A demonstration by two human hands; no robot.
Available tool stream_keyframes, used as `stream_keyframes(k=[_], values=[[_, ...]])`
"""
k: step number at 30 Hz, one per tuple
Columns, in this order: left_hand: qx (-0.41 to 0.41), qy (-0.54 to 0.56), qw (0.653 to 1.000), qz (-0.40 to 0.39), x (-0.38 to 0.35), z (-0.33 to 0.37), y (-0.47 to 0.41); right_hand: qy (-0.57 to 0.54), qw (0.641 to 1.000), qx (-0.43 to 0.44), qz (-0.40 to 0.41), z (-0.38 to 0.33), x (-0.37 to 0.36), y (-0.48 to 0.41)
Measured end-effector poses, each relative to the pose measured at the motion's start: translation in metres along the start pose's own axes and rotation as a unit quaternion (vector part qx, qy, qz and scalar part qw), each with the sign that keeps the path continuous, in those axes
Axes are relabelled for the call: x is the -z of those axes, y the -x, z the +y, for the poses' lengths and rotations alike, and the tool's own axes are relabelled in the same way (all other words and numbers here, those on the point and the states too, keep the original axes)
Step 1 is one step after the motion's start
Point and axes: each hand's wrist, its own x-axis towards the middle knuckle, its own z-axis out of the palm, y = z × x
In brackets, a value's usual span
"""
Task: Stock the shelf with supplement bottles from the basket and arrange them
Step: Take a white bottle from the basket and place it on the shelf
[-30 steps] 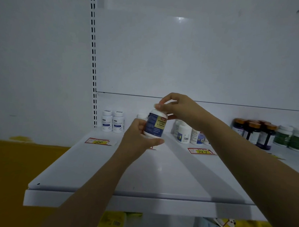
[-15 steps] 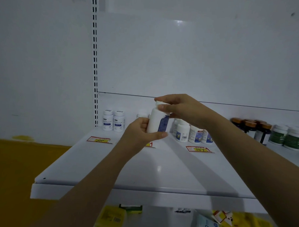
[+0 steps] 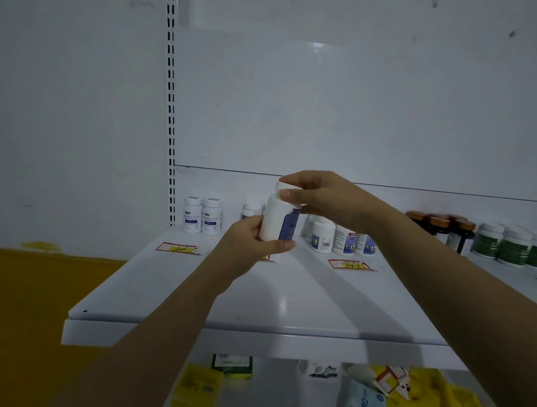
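Note:
A white supplement bottle (image 3: 274,222) with a blue label hangs upright above the white shelf (image 3: 257,298). My left hand (image 3: 248,244) grips its lower body, thumb across the front. My right hand (image 3: 318,197) pinches its white cap from above. The label's edge faces right and the plain white side faces me. Behind the held bottle stands another white bottle (image 3: 251,209), partly hidden. No basket is in view.
Two white bottles (image 3: 202,215) stand at the back left, three white ones (image 3: 341,238) right of centre, brown amber-capped bottles (image 3: 444,229) and green-labelled ones (image 3: 511,247) further right. Price tags (image 3: 177,248) lie on the shelf. Packets (image 3: 375,395) sit on the lower shelf.
Between my hands the bottle has turned: its blue and yellow label front swung away to the right, leaving the plain white side toward me. Both hands keep their hold.

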Motion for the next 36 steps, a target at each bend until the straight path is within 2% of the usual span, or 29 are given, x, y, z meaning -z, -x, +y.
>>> stream_keyframes(k=[5,8,12,16,20,27,36], values=[[0.008,-0.003,1.0,-0.014,-0.001,0.006,-0.007,0.027,0.999,0.02,-0.01,-0.009,0.004,0.005],[0.019,-0.13,0.991,-0.016,-0.004,0.015,-0.021,0.083,0.995,0.04,0.029,-0.017,0.01,0.005],[0.037,-0.37,0.927,-0.039,0.003,0.022,-0.029,0.18,0.981,0.014,0.073,-0.023,0.02,0.002],[0.04,-0.518,0.85,-0.088,0.012,0.028,-0.027,0.301,0.95,-0.01,0.087,-0.024,0.023,0.004],[0.067,-0.525,0.842,-0.108,0.013,0.023,-0.024,0.339,0.936,-0.041,0.089,-0.016,0.02,0.004],[0.078,-0.542,0.83,-0.109,0.01,0.016,-0.018,0.309,0.946,-0.059,0.079,-0.008,0.015,0.001],[0.103,-0.555,0.822,-0.073,0.031,0.032,-0.002,0.327,0.944,-0.028,0.043,-0.034,-0.008,-0.012]])
